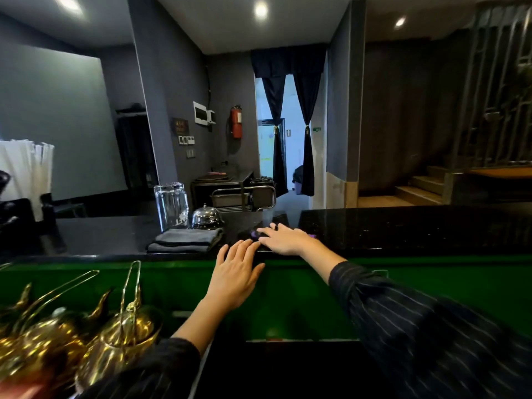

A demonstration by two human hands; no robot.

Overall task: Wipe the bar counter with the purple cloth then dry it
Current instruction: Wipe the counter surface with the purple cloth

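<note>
The black speckled bar counter (403, 234) runs across the middle of the head view. My right hand (285, 239) lies flat on it, pressing down on the purple cloth (254, 233), of which only small purple bits show at the fingertips and past the wrist. My left hand (239, 269) rests with spread fingers on the counter's near edge, just left of the right hand, holding nothing. A folded dark grey cloth (187, 240) lies on the counter to the left of both hands.
A chrome service bell (205, 216) and a clear glass container (171, 205) stand behind the grey cloth. Brass kettles (115, 335) crowd the lower left. Green panelling (288, 298) sits below the counter edge. White straws (26, 171) stand at far left.
</note>
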